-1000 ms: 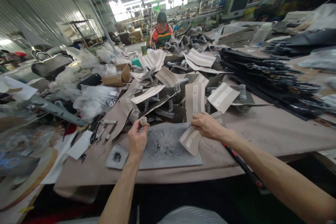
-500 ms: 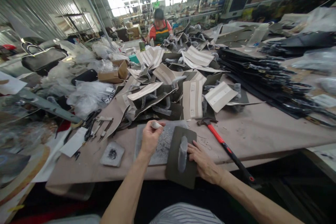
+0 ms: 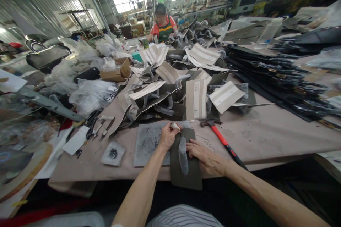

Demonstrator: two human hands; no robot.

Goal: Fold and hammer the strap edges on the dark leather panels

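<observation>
A dark olive leather piece (image 3: 186, 170) with a plastic-wrapped fitting (image 3: 183, 155) in its middle lies at the table's near edge, partly over a grey scarred work mat (image 3: 147, 142). My left hand (image 3: 167, 136) is closed round a small whitish cylindrical tool (image 3: 175, 126), its tip at the top edge of the leather piece. My right hand (image 3: 206, 158) rests flat on the piece's right side, fingers stretched out beside the wrapped fitting.
A red-handled hammer (image 3: 223, 142) lies just right of my hands. A heap of tan and dark cut pieces (image 3: 176, 81) fills the table's middle, black stacked parts (image 3: 277, 74) the right. Scissors and small tools (image 3: 98, 124) lie left. Another person (image 3: 162, 25) works at the far end.
My right hand drew a piece from the heap and laid it dark side up on the mat, uncovering the hammer. My left hand moved right with the tool to the piece's top edge.
</observation>
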